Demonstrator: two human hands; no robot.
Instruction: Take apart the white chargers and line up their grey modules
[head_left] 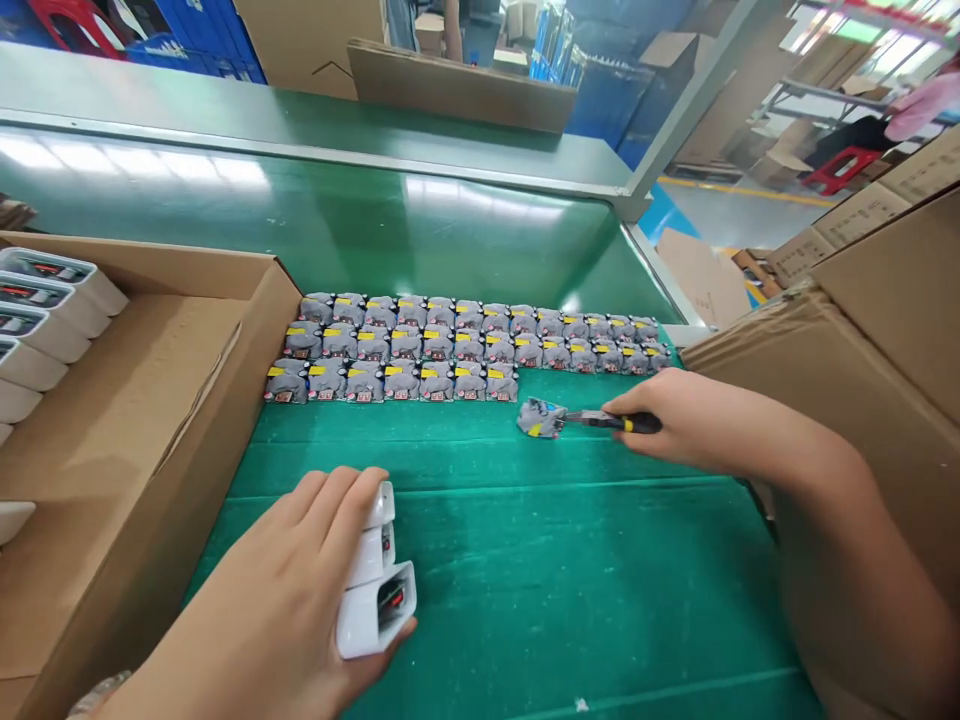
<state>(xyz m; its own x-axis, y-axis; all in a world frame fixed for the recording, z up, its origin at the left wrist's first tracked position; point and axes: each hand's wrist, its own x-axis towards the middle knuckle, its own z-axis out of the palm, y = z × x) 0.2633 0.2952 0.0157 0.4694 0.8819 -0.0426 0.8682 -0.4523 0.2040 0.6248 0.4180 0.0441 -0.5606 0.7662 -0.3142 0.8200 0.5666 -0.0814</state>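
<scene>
My left hand (300, 580) is closed around a short stack of white plastic housings (379, 605). Their open ends face right, and the nearest one shows dark and red parts inside. In my right hand (675, 415) are black-and-yellow pliers (600, 420), pointing left. At their jaws is a small grey module (541, 418) with a yellow strip, just below the lowest row of similar modules (401, 380). Those modules lie side by side in three rows on the green mat (525, 580); the lowest row is shorter than the other two.
On the left stands an open cardboard box (150, 420) with several white housings (52, 310) in it. More cardboard boxes (847, 330) stand on the right beside my forearm. A metal frame (675, 110) and a raised green ledge (315, 120) bound the far side. A person (915, 110) sits far right.
</scene>
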